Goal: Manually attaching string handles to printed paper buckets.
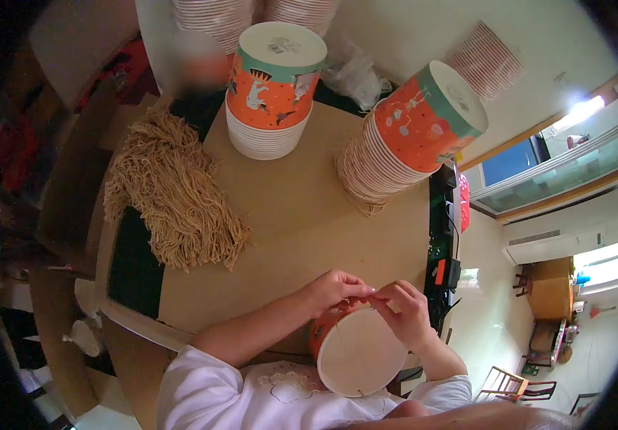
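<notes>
An orange paper bucket rests tilted against my body at the table's near edge, its white round end facing up toward me. Over its far rim my left hand and my right hand meet, fingertips pinched together. Between them runs what looks like a thin tan cord, mostly hidden by the fingers. Fine strands of it cross the bucket's rim. To the left on the table lies a large loose bundle of tan cords.
Upside-down stacks of orange-and-green printed buckets stand at the back, one mid-left and one right with cords hanging from it. Brown cardboard covers the tabletop. A clear plastic bag lies behind; small black devices line the right edge.
</notes>
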{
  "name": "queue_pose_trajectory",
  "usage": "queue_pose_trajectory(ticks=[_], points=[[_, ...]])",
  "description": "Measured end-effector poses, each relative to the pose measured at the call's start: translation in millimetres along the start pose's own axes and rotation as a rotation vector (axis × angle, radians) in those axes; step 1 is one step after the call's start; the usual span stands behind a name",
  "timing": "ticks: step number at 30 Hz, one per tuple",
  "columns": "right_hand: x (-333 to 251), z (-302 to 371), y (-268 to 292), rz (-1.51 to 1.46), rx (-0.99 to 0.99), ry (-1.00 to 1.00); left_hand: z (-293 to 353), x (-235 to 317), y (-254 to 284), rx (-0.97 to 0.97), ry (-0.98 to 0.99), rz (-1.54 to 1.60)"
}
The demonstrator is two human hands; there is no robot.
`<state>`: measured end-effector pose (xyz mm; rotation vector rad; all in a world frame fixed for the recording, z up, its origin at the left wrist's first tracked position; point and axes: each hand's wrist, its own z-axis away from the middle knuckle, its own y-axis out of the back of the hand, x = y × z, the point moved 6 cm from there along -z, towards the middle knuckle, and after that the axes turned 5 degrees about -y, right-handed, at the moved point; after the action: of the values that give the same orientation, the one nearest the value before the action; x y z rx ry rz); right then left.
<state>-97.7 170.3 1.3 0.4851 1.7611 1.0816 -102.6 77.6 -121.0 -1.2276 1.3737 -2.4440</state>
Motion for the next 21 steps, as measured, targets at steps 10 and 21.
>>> queue_pose_trajectory(ticks=[10, 21], points=[[24, -5, -1, -0.262, -0.185, -0.291, -2, -2, 1, -0.075, 0.005, -0.016], [53, 6, -21, -0.595, -0.431, -0.649, 1, 11, 1, 0.077, -0.214, -0.387]])
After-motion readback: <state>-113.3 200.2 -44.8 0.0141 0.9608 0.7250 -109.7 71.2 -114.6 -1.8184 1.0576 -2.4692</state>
